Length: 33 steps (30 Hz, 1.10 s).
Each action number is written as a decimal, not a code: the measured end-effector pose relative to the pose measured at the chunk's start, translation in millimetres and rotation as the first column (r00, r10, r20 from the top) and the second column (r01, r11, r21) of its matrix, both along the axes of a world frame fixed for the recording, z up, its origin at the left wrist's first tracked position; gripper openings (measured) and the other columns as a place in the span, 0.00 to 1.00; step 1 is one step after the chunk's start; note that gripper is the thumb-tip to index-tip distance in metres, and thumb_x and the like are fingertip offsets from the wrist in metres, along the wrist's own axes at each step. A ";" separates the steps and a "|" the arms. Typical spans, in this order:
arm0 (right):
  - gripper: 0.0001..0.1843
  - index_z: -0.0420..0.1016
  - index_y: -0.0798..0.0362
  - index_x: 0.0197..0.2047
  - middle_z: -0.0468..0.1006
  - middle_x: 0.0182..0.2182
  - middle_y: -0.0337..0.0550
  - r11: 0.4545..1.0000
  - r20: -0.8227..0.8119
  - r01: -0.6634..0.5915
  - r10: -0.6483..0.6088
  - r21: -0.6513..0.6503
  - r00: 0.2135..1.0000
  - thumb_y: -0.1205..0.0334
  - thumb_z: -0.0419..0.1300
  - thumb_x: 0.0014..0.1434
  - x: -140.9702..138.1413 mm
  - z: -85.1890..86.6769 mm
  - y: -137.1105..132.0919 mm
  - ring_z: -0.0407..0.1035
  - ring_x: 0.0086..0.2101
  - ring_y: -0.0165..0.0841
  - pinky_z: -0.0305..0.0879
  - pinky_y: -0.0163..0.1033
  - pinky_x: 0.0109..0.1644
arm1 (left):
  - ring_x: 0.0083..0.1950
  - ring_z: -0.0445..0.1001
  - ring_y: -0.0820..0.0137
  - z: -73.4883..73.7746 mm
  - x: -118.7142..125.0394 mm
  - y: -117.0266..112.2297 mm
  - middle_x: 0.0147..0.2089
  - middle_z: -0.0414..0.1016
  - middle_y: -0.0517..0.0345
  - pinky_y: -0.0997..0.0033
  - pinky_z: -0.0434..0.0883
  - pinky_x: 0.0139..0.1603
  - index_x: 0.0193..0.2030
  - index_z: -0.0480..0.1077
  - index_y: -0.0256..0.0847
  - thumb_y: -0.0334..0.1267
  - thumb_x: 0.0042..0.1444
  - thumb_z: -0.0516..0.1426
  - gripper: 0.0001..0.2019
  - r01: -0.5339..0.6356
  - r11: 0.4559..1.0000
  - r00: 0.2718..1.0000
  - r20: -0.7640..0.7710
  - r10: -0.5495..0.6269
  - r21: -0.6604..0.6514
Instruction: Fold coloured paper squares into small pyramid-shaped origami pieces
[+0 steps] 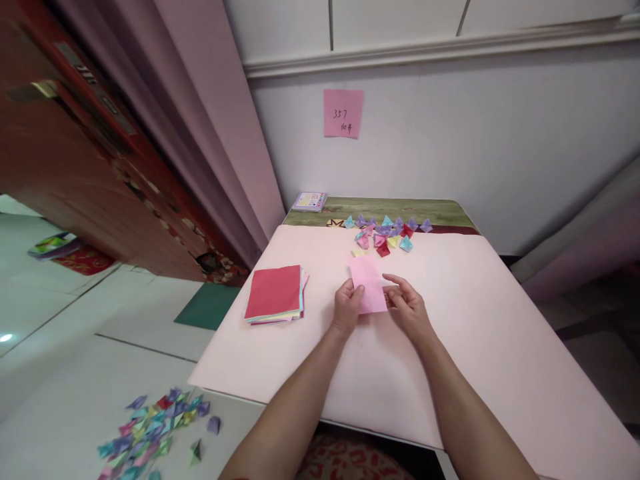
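Observation:
A pink sheet of paper [369, 287], apparently folded to a narrow rectangle, is held tilted just above the table. My left hand [349, 303] grips its left side, with the thumb pressed on the front face. At the right edge, my right hand [407, 307] has its thumb beside the paper and its lower fingers partly behind it, while the index finger stands apart. Beyond the paper, small folded paper pieces [380, 239] in purple, blue, pink, red and yellow lie in a loose cluster. To the left sits a stack of square coloured sheets [274, 292], red on top.
The table [490, 347] has a pale pink cover. At its far left corner lies a small pack of printed cards [309, 201]. Many folded pieces [155, 427] are scattered on the floor at lower left. A pink note [343, 113] is stuck to the wall; a red door [100, 153] stands left.

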State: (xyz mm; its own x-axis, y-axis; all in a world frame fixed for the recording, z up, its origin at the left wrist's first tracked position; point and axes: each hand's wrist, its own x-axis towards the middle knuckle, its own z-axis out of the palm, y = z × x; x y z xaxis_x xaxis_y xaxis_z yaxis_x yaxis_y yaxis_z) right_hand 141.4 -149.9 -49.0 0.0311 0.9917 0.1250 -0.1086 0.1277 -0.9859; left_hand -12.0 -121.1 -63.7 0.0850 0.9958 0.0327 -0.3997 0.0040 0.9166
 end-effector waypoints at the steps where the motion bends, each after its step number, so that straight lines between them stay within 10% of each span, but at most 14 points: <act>1: 0.21 0.73 0.46 0.56 0.79 0.34 0.41 0.999 0.023 -0.026 0.025 0.022 0.999 0.53 0.59 0.60 0.4 -2.0 0.0 0.72 0.29 0.32 0.71 0.39 0.34 | 0.34 0.75 0.69 0.6 -1.0 -0.6 0.37 0.79 0.53 0.72 0.70 0.36 0.43 0.74 0.36 0.46 0.53 0.62 0.16 0.017 1.000 1.000 -0.016 -0.016 0.010; 6: 0.12 0.81 0.49 0.42 0.79 0.30 0.40 0.993 0.160 -0.102 0.093 0.050 0.983 0.58 0.64 0.54 3.2 -16.0 3.5 0.70 0.26 0.31 0.68 0.37 0.31 | 0.35 0.73 0.69 5.3 -4.6 -2.8 0.35 0.77 0.54 0.72 0.69 0.37 0.39 0.76 0.36 0.46 0.54 0.61 0.14 0.048 0.997 0.995 -0.091 -0.043 0.060; 11: 0.08 0.83 0.48 0.37 0.80 0.37 0.44 0.934 0.211 0.270 -0.320 0.233 0.923 0.60 0.64 0.54 8.3 -16.3 7.8 0.74 0.38 0.37 0.70 0.43 0.42 | 0.31 0.74 0.68 7.7 -3.5 -2.7 0.33 0.77 0.54 0.70 0.70 0.33 0.66 0.62 0.40 0.49 0.58 0.57 0.30 -0.008 1.000 1.000 0.010 0.007 0.022; 15: 0.09 0.83 0.47 0.39 0.80 0.37 0.43 0.855 0.252 0.377 -0.477 0.357 0.842 0.62 0.62 0.57 9.2 -10.9 6.4 0.74 0.37 0.36 0.70 0.42 0.42 | 0.34 0.76 0.66 8.6 0.2 -4.8 0.38 0.79 0.52 0.67 0.73 0.38 0.63 0.66 0.41 0.41 0.53 0.61 0.29 0.090 0.988 0.995 -0.045 -0.085 0.124; 20: 0.09 0.83 0.47 0.39 0.80 0.37 0.43 0.867 0.280 0.305 -0.429 0.393 0.859 0.62 0.61 0.58 4.8 -7.4 3.9 0.74 0.35 0.35 0.70 0.41 0.40 | 0.47 0.76 0.63 9.0 3.2 -5.8 0.46 0.79 0.50 0.68 0.73 0.45 0.42 0.80 0.40 0.32 0.51 0.60 0.12 0.068 0.962 0.980 -0.200 -0.014 0.264; 33: 0.11 0.81 0.52 0.32 0.82 0.28 0.42 0.963 0.067 0.253 -0.260 0.098 0.963 0.55 0.71 0.48 0.1 -5.4 3.2 0.75 0.29 0.35 0.74 0.40 0.35 | 0.37 0.78 0.67 3.8 1.5 -1.4 0.35 0.81 0.53 0.67 0.74 0.43 0.32 0.79 0.37 0.39 0.44 0.70 0.10 -0.021 0.996 0.999 -0.037 0.024 0.084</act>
